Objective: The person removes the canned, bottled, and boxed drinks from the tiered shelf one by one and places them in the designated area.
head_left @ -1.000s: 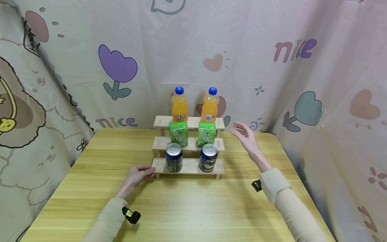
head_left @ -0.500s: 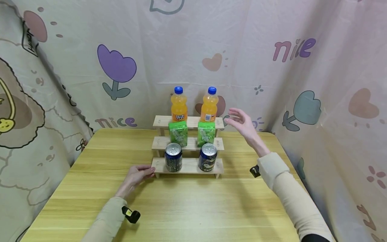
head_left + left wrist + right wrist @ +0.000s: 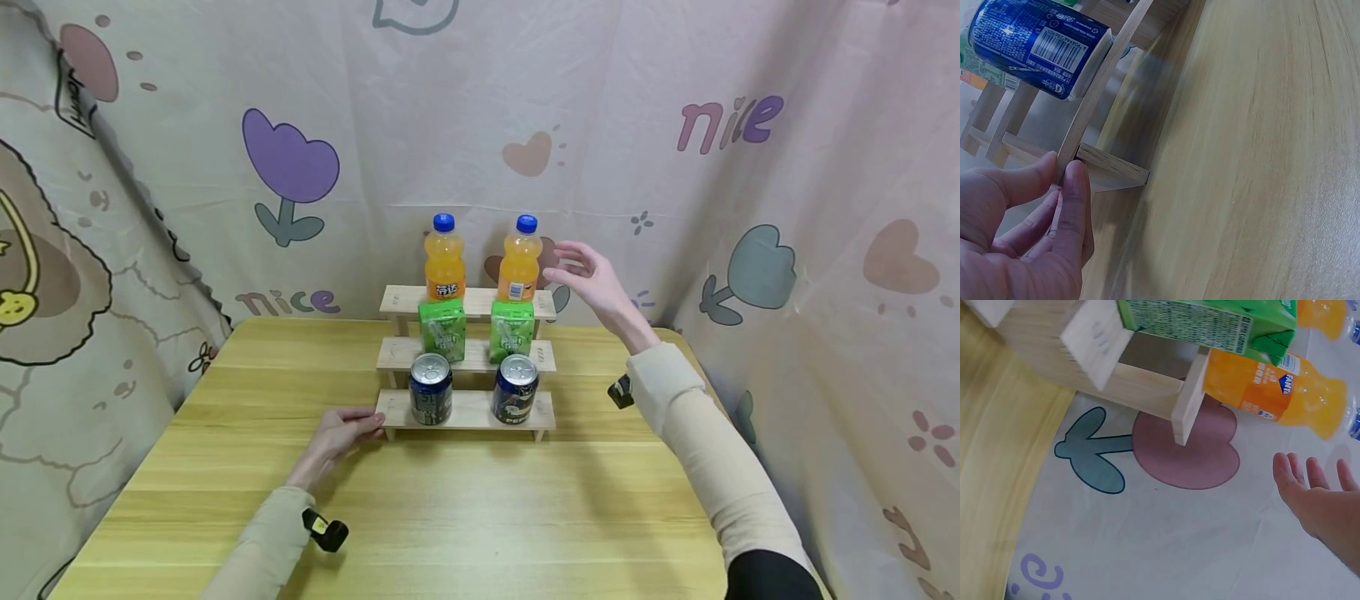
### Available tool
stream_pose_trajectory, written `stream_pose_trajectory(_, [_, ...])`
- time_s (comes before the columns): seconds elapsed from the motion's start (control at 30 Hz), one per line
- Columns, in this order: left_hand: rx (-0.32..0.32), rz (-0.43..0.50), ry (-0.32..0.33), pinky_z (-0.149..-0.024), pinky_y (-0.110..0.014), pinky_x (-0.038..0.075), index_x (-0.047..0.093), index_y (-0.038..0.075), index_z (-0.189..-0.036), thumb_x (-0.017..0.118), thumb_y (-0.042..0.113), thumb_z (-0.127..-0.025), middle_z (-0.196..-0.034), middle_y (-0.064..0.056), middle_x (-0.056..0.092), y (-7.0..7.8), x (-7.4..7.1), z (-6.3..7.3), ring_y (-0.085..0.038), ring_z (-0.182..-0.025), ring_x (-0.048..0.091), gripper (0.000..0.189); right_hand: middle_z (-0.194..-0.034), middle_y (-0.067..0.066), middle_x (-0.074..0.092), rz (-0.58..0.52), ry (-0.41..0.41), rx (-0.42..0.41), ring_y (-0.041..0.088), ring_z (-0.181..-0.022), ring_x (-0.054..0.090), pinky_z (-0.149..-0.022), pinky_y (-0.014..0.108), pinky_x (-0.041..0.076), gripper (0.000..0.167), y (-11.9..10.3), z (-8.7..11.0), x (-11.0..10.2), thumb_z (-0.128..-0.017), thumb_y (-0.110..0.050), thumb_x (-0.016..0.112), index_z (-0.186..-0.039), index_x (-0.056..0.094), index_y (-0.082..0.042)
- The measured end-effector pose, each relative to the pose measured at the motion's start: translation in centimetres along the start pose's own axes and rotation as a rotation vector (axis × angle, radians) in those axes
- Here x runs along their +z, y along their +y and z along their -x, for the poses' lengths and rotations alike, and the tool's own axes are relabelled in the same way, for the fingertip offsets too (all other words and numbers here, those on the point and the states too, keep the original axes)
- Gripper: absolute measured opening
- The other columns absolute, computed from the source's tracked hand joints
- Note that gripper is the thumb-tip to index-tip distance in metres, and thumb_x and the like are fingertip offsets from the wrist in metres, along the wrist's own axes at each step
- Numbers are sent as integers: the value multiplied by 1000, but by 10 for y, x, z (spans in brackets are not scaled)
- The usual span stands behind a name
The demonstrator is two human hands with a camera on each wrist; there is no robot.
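My left hand (image 3: 341, 437) pinches the left end of the bottom step of a three-tier wooden display rack (image 3: 472, 408); the left wrist view shows thumb and fingers on the board's edge. My right hand (image 3: 588, 279) is raised to the right of the right orange soda bottle (image 3: 520, 262), fingers relaxed and apart from it. A second orange soda bottle (image 3: 446, 267) stands beside it on the top tier. Two green juice cartons (image 3: 442, 331) stand on the middle tier. On the bottom tier are two dark blue soda cans (image 3: 431, 392), the left one near my left hand.
The rack stands on a light wooden table (image 3: 480, 517). Close behind it hangs a pale printed curtain (image 3: 420, 150), which also runs along both sides of the table.
My right hand has moved up and to the left, closer to the right orange soda bottle. The left hand keeps its pinch on the rack, and the drinks have stayed in place.
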State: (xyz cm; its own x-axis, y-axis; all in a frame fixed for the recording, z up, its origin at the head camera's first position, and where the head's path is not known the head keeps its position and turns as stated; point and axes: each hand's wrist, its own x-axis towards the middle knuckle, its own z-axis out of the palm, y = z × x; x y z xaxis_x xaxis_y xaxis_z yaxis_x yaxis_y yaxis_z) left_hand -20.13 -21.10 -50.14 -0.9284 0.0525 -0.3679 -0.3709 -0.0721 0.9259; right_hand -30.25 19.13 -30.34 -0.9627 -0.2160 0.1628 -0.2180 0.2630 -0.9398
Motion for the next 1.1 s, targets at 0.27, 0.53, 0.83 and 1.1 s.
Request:
stream_pose_trajectory(0.27, [9, 11, -7, -84, -22, 65, 36, -22, -141, 66, -1, -95, -98, -7, 72, 1, -1, 0, -9, -81, 72, 58, -158, 19, 38, 6, -24, -15, 38, -146, 38, -128, 51, 32, 61, -8, -18, 4, -98, -18, 64, -152, 38, -4])
stream_pose_trajectory(0.53, [3, -5, -3, -83, -20, 64, 38, -22, -140, 65, 0, -96, -96, -5, 71, 1, -1, 0, -9, -82, 72, 56, -158, 18, 39, 26, -20, 4, 36, -147, 37, -129, 50, 31, 59, -15, -32, 6, -100, -19, 62, -152, 38, -4])
stream_pose_trajectory(0.83, [11, -13, -15, -84, -20, 64, 41, -22, -139, 65, 1, -96, -99, -6, 70, 0, -1, 0, -10, -86, 72, 54, -155, 18, 43, 10, -47, -18, 36, -145, 41, -127, 50, 33, 54, -16, -43, 7, -100, -20, 62, -149, 43, -5])
stream_pose_trajectory(1.1, [20, -15, -20, -83, -20, 64, 42, -22, -138, 63, 0, -97, -95, -2, 69, 0, -1, 0, -8, -85, 72, 51, -152, 17, 46, -23, -72, -37, 35, -143, 45, -124, 50, 39, 49, -19, -50, 12, -101, -19, 62, -146, 46, -6])
